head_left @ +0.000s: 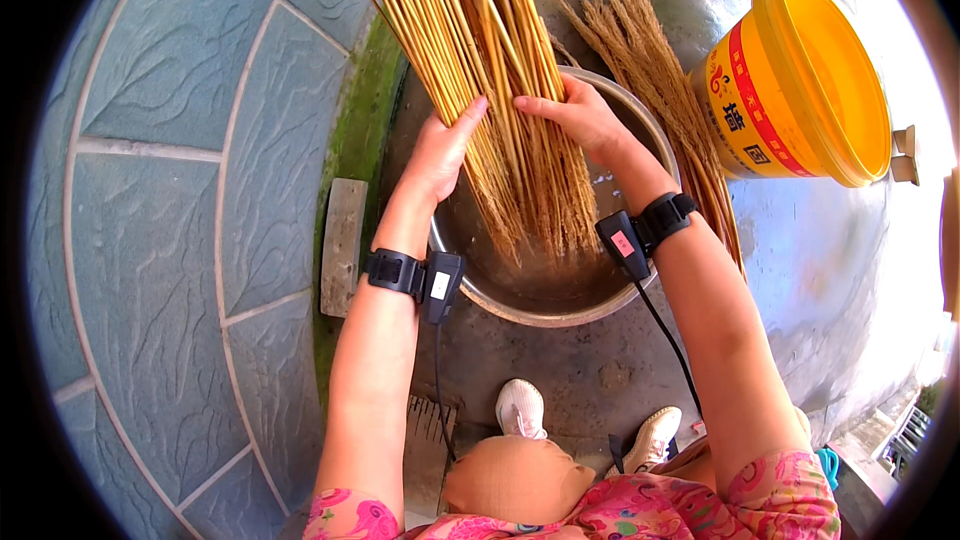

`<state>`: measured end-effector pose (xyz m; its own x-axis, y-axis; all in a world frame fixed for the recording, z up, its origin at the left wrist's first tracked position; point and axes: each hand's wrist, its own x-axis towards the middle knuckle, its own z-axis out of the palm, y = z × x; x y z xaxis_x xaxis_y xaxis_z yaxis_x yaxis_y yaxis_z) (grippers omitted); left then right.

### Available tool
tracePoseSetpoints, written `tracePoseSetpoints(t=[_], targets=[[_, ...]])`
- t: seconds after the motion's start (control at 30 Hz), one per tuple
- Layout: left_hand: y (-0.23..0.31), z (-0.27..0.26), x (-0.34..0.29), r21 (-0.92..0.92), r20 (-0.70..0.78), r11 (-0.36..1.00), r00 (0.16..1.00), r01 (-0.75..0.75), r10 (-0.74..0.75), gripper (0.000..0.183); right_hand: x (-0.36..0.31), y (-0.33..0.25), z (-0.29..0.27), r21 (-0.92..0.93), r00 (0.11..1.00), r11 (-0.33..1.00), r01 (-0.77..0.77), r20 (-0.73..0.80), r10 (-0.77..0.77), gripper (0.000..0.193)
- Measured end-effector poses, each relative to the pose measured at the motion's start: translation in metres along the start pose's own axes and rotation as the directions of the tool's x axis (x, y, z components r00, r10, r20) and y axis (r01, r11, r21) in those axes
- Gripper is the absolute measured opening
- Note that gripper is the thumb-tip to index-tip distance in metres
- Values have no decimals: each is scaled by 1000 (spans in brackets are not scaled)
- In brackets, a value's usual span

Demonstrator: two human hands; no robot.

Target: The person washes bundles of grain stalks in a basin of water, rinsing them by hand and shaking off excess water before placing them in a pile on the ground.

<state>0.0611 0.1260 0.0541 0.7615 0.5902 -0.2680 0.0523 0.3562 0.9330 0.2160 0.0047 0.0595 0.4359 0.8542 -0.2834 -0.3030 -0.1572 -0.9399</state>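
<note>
A thick bundle of long golden straw stalks (pixel 465 30) slants over a round metal basin (pixel 545 319). Its feathery seed heads hang down into the basin, close to or in the water (pixel 540 285); the glare hides exactly how deep. My left hand (pixel 440 148) grips the bundle from its left side, with the thumb laid on top. Opposite it, my right hand (pixel 582 120) clasps the right side, thumb also across the stalks. The fingers of both hands are mostly hidden behind the straw. The far stalk ends run out of the picture.
A second straw bundle (pixel 650 65) lies against the basin's right side. Beyond it a yellow bucket (pixel 740 110) leans tilted. A small block (pixel 343 240) sits left of the basin, by a mossy green strip (pixel 362 100) and grey stone paving (pixel 150 240). My shoes (pixel 520 405) are just below.
</note>
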Motion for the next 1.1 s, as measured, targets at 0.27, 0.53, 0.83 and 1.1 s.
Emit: tracePoseSetpoints(t=[0.27,0.53,0.83,1.1], targets=[[-57,-24,-5,286,-198,932,966,220,-167,47,14,58,-25,-563,940,790,-243,-338,49,56],[-56,-7,-18,-130,-248,847,810,516,-532,84,10,106,-34,-13,803,934,-356,-516,298,108],[-88,17,-14,-393,-95,865,921,313,-377,82,-4,93,51,-91,959,982,-164,-249,137,81],[-90,16,-26,-462,-178,849,911,256,-371,68,-49,74,99,-519,877,854,-13,-417,-240,60]])
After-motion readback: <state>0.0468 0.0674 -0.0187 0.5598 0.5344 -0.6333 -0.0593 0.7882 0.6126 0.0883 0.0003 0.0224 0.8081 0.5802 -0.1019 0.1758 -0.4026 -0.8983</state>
